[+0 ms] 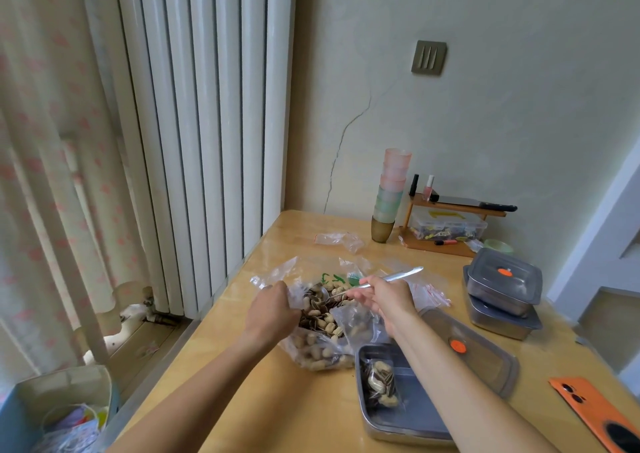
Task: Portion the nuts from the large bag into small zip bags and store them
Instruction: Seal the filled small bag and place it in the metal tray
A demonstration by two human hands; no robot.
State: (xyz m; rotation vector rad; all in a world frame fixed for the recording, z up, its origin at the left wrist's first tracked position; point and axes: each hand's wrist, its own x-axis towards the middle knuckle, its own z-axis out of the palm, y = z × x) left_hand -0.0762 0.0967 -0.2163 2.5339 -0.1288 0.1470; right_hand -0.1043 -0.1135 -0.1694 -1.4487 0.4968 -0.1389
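So the desk [263, 400] is the big yellow-wood thing here. The large bag [322, 348] sits near its left edge, mouth up, full of peanuts in the shell mixed with striped seeds.

Just to the near right of it is a steel tray [415, 428] with one small zip bag [379, 385] lying in it, already filled. The tray's lid [485, 366] lies beside it, further right.

A few empty zip bags [431, 291] lie flat just past the right hand, touching the big bag's plastic as far as I can tell.

The left hand [272, 310] has its grip bunched round the left rim of the big bag, holding the mouth open. The right hand [386, 298] has its grip closed on a metal spoon [398, 276].

The spoon's long axis slants from handle at upper right down to the tip at lower left, buried among the nuts in the open mouth. I can't see how much is on it.

My guess is this is mid-scoop. Whatever comes out has to go right, and the empties are right by the spoon hand, so that's the nearer one.
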